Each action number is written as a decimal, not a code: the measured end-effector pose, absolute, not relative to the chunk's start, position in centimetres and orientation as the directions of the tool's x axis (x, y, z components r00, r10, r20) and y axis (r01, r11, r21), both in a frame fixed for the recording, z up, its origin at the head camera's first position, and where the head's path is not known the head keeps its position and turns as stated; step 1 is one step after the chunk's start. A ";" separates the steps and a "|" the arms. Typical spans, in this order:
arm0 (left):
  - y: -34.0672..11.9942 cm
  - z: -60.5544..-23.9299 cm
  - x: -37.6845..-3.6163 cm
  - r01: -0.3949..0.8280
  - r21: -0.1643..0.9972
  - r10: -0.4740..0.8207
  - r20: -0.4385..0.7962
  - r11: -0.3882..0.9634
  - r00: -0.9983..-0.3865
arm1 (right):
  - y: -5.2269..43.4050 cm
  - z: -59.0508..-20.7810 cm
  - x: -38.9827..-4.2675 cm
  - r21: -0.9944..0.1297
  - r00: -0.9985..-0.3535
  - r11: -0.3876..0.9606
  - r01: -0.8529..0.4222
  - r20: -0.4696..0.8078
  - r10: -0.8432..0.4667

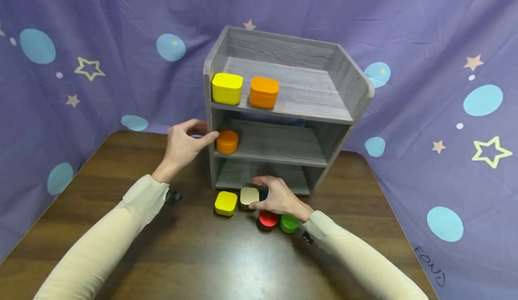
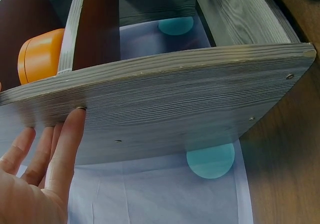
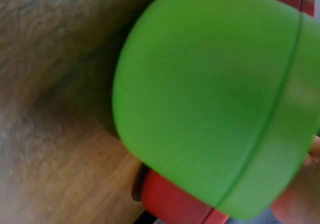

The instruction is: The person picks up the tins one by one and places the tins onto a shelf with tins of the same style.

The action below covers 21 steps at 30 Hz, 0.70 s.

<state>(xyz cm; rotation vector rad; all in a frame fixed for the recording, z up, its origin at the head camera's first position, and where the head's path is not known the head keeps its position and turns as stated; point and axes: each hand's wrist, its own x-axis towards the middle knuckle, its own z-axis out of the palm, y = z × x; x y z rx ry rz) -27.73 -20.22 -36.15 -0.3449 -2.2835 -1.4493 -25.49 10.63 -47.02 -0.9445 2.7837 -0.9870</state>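
A grey wooden shelf unit point(image 1: 291, 95) stands on a brown table point(image 1: 202, 259). Its top level carries a yellow square tin point(image 1: 227, 87) and an orange square tin point(image 1: 264, 91). An orange round tin point(image 1: 227, 141) point(image 2: 40, 56) sits at the left end of the middle level. My left hand point(image 1: 188, 141) lies with straight fingers point(image 2: 67, 149) against the outside of the left side panel point(image 2: 175, 98), the thumb reaching towards the orange round tin. My right hand point(image 1: 275, 199) curls over a dark tin point(image 1: 264, 195), mostly hidden, right beside a beige tin point(image 1: 248, 196).
On the table before the shelf lie a yellow tin point(image 1: 225, 202), a red tin point(image 1: 268, 219) point(image 3: 175, 199) and a green tin point(image 1: 289, 223) point(image 3: 210, 98) under my right wrist. The lowest shelf level is bare. Purple cloth with stars and dots surrounds the table.
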 end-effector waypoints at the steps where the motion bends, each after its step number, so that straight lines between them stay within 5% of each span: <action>1: -20.2 -36.2 -27.7 0.417 0.802 -0.013 0.467 0.428 -0.884 | 10.6 -47.1 -25.5 -0.580 -0.813 0.615 -0.534 0.152 -0.563; 21: -20.1 -36.1 -27.7 0.420 0.801 -0.021 0.473 0.427 -0.881 | 10.1 -48.0 -26.1 -0.530 -0.784 0.623 -0.575 0.140 -0.605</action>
